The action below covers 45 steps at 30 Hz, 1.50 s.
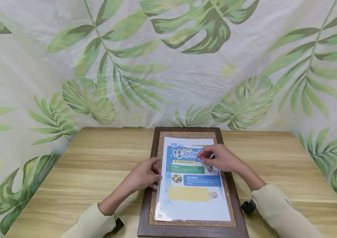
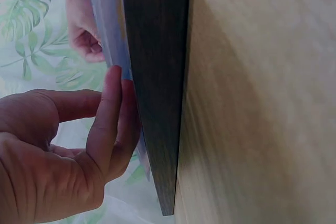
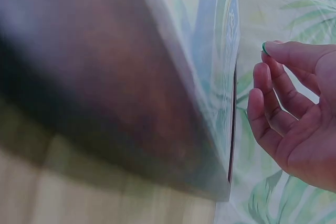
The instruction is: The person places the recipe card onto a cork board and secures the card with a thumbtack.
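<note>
A laminated printed sheet [image 1: 192,210] lies on a cork board [image 1: 186,135] with a dark wooden frame [image 1: 233,191]. My left hand [image 1: 146,173] is at the sheet's left edge. In the left wrist view, that hand's fingertips [image 2: 113,73] touch the sheet's edge beside the frame, the fingers only loosely bent. Over the upper right part of the sheet, my right hand [image 1: 220,158] pinches a small green thumbtack [image 3: 264,49] between thumb and forefinger. Most of the tack is hidden by the fingertips. The other right fingers [image 3: 257,103] are loosely bent, apart from the sheet.
The framed board lies on a wood-grain table [image 1: 97,158], which extends to both sides of it. Behind the table hangs a pale cloth [image 1: 186,82] printed with green leaves. A black strap end [image 1: 248,207] sticks out by the right sleeve.
</note>
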### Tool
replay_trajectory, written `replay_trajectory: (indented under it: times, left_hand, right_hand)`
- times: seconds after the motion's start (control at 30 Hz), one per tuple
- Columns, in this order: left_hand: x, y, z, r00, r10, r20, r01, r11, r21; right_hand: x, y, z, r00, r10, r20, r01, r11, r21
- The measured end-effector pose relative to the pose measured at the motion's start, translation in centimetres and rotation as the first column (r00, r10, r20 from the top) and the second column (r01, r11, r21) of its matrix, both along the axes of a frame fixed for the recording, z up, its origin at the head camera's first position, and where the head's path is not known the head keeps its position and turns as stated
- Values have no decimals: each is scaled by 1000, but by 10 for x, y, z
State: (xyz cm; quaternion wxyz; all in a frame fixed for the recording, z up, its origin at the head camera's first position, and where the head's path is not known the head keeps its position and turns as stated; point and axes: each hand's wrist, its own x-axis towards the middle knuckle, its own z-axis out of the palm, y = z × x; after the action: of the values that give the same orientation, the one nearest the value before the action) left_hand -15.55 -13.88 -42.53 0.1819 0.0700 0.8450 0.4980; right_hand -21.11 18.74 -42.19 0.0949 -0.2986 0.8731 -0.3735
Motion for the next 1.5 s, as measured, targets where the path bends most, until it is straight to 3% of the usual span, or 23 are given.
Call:
replay_trajectory:
  times: [0.4, 0.93, 1.2, 1.5]
  left_hand:
    - [-5, -4, 0, 996, -77, -37, 75, 996, -52]
    - [-7, -2, 0, 994, -71, -79, 59, 988, -146]
    - [-6, 0, 0, 988, -96, -119, 73, 980, -185]
    - [-7, 2, 0, 985, -124, -117, 95, 970, -222]
  right_hand:
    - [-18, -39, -3, 1000, 18, 5, -18, 1000, -3]
    - [-44, -74, -15, 1000, -14, 16, 14, 1000, 4]
    - [-57, -82, -17, 1000, -17, 24, 16, 1000, 15]
    - [-71, -91, -19, 1000, -7, 17, 7, 1000, 26]
